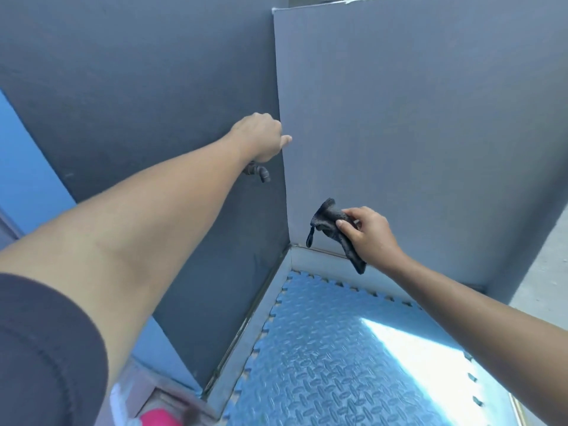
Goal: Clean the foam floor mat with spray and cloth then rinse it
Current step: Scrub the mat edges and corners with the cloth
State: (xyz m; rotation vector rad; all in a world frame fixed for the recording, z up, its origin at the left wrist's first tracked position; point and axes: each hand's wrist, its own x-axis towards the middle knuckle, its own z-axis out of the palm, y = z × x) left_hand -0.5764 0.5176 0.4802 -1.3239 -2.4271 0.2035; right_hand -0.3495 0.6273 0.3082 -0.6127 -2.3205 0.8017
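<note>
The blue foam floor mat (338,348) with a diamond-plate pattern and toothed edges lies on the floor in a corner between two grey walls. My right hand (368,235) holds a dark crumpled cloth (330,224) above the mat's far edge, close to the right wall. My left hand (261,138) reaches up to the left wall and grips the top of a dark wall tap (261,173), whose spout points down just below the hand. The tap's handle is hidden under my fingers. No water shows at the spout.
A pale raised kerb (261,321) borders the mat on the left and far sides. A pink and white object (153,418), blurred, sits at the bottom left outside the kerb. Bright sunlight falls on the mat's right part. Concrete ground (544,272) lies beyond the right wall.
</note>
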